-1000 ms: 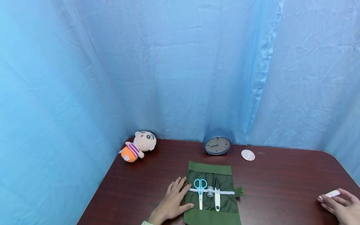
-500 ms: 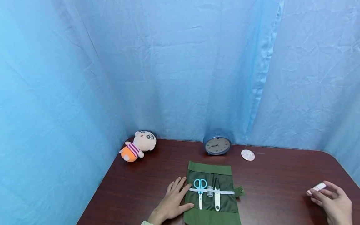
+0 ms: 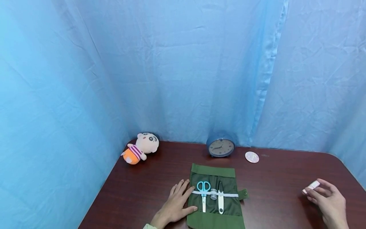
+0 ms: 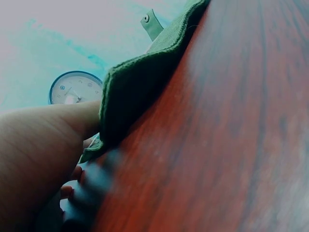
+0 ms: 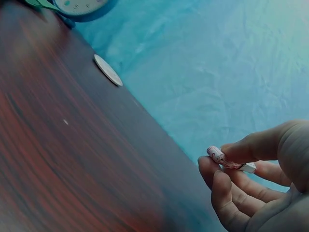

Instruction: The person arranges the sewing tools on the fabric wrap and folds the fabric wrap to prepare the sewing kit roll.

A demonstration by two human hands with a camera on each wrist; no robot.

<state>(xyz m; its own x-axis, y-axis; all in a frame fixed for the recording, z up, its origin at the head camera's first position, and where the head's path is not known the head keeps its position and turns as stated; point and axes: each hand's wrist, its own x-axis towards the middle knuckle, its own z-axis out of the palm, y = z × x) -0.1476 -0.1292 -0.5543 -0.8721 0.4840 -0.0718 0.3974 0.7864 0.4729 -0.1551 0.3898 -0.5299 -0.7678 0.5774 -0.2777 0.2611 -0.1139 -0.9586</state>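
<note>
My right hand (image 3: 326,198) pinches a small white roll with red markings (image 3: 311,187) between thumb and fingers, above the right part of the table; the right wrist view shows the roll (image 5: 227,159) close up. Spread fingers of my left hand (image 3: 177,203) rest along the left edge of an open green cloth pouch (image 3: 210,171). Under the pouch's white elastic band sit light-blue-handled scissors (image 3: 204,194), a small grey spool (image 3: 213,194) and a slim white tool with a dark upper end (image 3: 220,203). A snap tab (image 3: 243,194) sticks out at the pouch's right.
A blue clock (image 3: 221,148) stands at the back of the dark red table (image 3: 280,178), with a round pale disc (image 3: 252,157) to its right. In the back left corner lies a plush doll (image 3: 140,149). Blue curtains (image 3: 183,79) enclose the table's back and sides.
My right hand has moved left and slightly away from me, carrying the white roll. The left hand and the pouch have stayed in place.
</note>
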